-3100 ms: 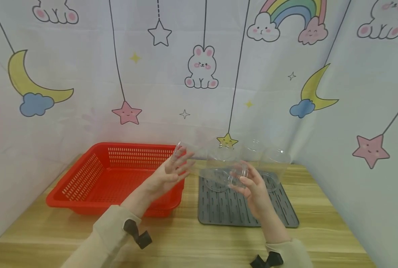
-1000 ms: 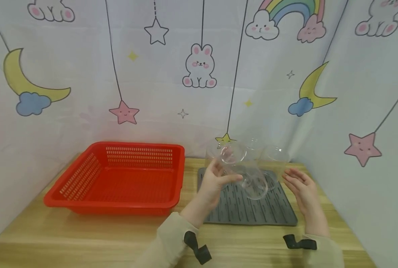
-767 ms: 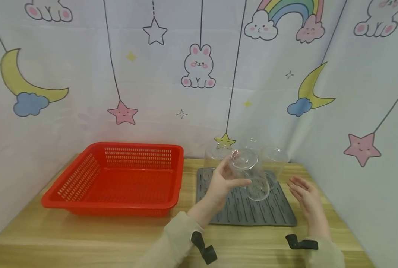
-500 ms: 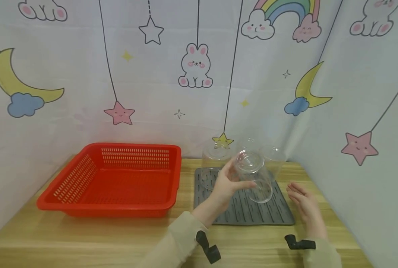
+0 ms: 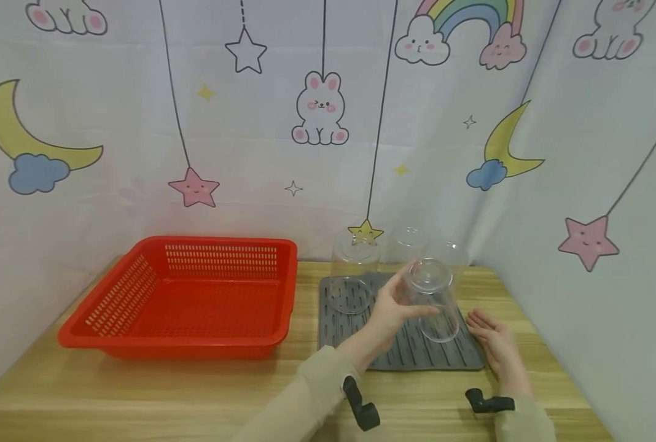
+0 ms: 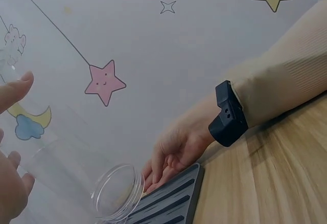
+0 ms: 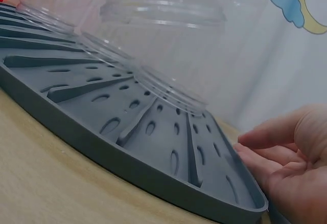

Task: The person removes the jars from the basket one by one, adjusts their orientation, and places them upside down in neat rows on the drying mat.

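Observation:
My left hand (image 5: 389, 313) holds a clear cup (image 5: 432, 279) base up and slightly tilted, fingers and thumb around its side. In the right wrist view, the held cup's rim (image 7: 163, 14) is above the grey ridged drying mat (image 7: 102, 101), apart from it. Three more clear cups stand upside down on the mat: one at left (image 5: 354, 276), one at the back (image 5: 408, 242) and one at right (image 5: 456, 255), partly behind the held cup. My right hand (image 5: 495, 344) lies beside the mat's right edge, fingers loosely bent with nothing held; whether it touches the mat I cannot tell.
A red plastic basket (image 5: 175, 341) with slotted walls stands left of the mat on the wooden table (image 5: 206, 393). A white curtain (image 5: 261, 147) printed with stars, moons and bunnies hangs close behind and at the sides.
Earlier both hands were on the sideways cup; the left hand now holds it alone, turned base up. It has moved right and lower over the mat. The right hand has let go and lowered rightward.

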The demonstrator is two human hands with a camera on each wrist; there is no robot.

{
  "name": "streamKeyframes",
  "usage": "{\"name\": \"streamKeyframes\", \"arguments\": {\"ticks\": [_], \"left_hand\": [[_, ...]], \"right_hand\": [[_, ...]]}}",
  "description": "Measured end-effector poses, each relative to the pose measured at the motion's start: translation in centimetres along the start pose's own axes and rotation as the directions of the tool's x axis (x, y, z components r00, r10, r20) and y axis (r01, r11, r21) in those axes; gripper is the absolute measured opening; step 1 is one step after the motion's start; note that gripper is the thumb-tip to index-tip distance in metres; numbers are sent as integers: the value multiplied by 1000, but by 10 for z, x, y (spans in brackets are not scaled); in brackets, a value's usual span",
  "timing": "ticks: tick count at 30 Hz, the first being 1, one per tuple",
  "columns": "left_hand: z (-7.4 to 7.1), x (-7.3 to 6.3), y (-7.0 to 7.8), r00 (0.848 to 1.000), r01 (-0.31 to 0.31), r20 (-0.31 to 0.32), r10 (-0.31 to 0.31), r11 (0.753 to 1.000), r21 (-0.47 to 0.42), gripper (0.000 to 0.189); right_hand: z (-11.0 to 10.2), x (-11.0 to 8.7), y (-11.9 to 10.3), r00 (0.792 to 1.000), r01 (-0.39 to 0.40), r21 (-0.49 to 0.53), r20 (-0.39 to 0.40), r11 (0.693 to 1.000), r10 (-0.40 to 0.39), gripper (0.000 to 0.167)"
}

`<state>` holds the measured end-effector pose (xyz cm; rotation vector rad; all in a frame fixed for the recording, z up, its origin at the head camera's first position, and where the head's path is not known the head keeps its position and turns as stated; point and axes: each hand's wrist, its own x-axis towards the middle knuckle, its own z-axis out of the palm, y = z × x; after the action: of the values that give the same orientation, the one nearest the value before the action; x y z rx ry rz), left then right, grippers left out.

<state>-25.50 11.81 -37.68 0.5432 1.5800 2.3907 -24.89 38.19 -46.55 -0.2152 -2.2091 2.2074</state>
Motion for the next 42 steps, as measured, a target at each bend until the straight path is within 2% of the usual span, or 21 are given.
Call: {"name": "streamKeyframes", "arguments": {"ticks": [6,14,21,29,36,42], "left_hand": [[8,3,-11,1000,13,15,-13,1000,12,85],[16,11,-21,998,58,21,-61,990,125,83],[21,16,-29,996,71,36,-78,983,168,84],[29,22,-29,993,87,57,-102,971,223,83],[33,30,-25,985,114,93,-147,948,299,79],[37,36,-21,980,151,71,-184,931,334,78]], "right_hand": [[0,-1,0,1000,-10,-7,-2,1000,10,62],[2,1,1,999,33,45,-11,998,-32,65],[6,0,-3,998,-28,9,-61,1000,29,64],[6,-1,-2,996,-16,5,-92,1000,17,63],[5,-2,-3,995,-35,-13,-95,999,34,60],[7,-2,-4,993,-43,-17,-107,999,41,60]]}}
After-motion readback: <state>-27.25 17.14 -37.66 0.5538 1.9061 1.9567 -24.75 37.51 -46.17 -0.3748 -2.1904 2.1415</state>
